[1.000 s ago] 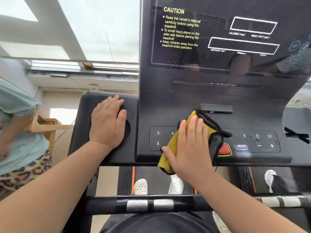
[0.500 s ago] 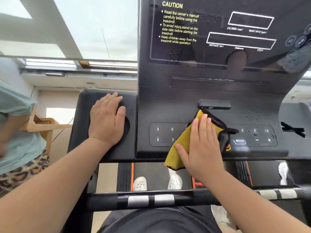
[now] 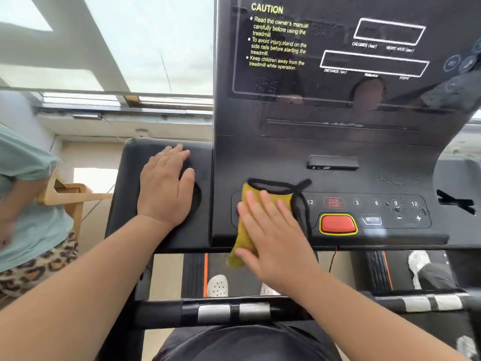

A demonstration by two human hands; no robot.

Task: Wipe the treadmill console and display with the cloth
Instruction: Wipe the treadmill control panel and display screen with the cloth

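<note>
Right hand [image 3: 276, 246] flat, pressing cloth [image 3: 256, 204] on console [image 3: 260, 162] keypad's left end; left hand [image 3: 165, 188] open, bracing. Next: droplets right, probably display [image 3: 338, 48].

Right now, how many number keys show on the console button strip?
5. One "12" sits just right of the yellow cloth; "3", "6", "9" and "12" sit right of the STOP/START key. The cloth and right hand may hide others.
</note>
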